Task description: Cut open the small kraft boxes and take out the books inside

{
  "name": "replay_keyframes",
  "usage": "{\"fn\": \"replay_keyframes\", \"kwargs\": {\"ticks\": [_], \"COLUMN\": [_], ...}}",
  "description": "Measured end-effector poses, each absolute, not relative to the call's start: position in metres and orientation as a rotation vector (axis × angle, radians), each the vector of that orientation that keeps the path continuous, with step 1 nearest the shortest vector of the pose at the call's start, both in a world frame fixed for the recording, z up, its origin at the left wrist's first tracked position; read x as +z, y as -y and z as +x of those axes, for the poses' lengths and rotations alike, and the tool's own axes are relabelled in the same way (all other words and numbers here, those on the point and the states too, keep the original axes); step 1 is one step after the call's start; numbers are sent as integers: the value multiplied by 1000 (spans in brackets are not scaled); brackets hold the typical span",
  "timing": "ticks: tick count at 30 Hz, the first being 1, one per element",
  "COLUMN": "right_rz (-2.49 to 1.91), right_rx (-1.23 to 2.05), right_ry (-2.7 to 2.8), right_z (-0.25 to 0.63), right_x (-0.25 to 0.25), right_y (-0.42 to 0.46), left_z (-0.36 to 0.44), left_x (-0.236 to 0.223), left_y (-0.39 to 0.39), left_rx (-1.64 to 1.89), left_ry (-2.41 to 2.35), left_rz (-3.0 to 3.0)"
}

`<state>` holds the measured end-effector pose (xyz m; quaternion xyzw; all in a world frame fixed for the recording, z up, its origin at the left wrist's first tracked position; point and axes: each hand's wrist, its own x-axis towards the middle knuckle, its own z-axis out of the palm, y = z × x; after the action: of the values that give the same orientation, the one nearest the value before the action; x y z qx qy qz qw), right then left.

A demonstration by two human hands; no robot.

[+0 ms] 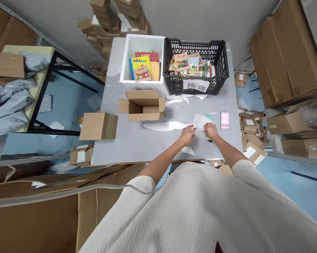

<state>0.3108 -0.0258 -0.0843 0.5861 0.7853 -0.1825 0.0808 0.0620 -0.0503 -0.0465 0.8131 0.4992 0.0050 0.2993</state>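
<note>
On the grey table, my left hand [187, 135] rests at the end of a long white strip [165, 126], its fingers stretched out and slightly apart. A crumpled, thin white sheet [199, 120] lies just beyond both hands. My right hand [211, 130] is closed on the right edge of this sheet. Something green [209, 118] shows from under it, mostly hidden by the sheet and the hand. A dark and yellow end of an object [209, 140] peeks out below my right wrist. Nearer me lies a small white scrap of paper [188, 150].
An open cardboard box [144, 105] and another carton [98, 126] stand on the left of the table [137, 149]. Behind are a white foam box [124, 66] and a black crate [223, 66], both holding books. A phone [225, 120] lies at right. Cartons crowd both sides.
</note>
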Motion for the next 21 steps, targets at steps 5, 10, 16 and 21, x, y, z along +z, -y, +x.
{"fn": "replay_keyframes", "kwargs": {"ticks": [5,10,16,21], "right_rz": [1734,1770,2027,2155], "right_rx": [-599,-658,-875,-1369], "right_ry": [-2336,-2491,-2631,-2673], "right_z": [306,295,266,232], "right_x": [-74,-52,-28,-19], "right_y": [30,32,24,13], "left_z": [67,68,59,36], "left_x": [-51,-44,-24,-6], "left_y": [48,33,15,12], "left_rx": [-23,57,184,393], "left_ry": [-1350,-1399,-1424,-1427], "left_rz": [2126,2124,2062,2007]}}
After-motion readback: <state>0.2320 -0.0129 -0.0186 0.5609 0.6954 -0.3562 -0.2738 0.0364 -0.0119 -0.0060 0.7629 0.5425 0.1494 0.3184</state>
